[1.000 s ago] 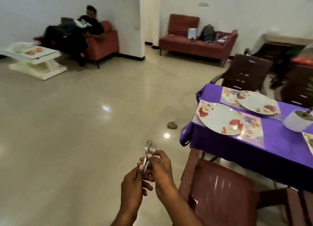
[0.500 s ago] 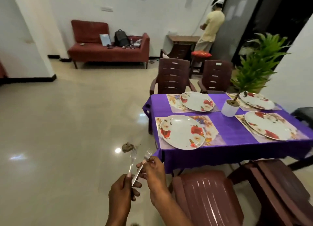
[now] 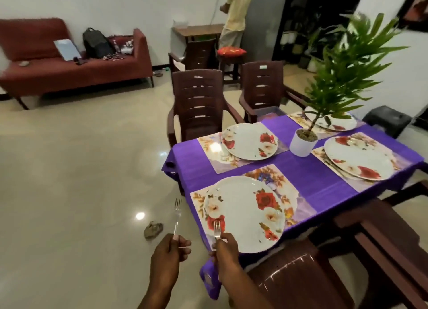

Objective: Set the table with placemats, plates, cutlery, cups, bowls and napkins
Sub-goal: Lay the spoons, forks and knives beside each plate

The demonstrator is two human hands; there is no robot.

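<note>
Cutlery stage — the left hand [image 3: 170,250] grips one fork [image 3: 177,213] upright over the floor while the right hand [image 3: 223,245] grips another fork [image 3: 217,230] over the near plate [image 3: 245,213] on the bench [image 3: 312,176], apparently separated for one-per-setting placement.

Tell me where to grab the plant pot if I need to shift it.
Grip the white pot round its side wall, low down, coming from the near left over bare purple cloth. The stem leans right and the leaves spread above, so a top approach is blocked, and plates crowd its right side.
</note>
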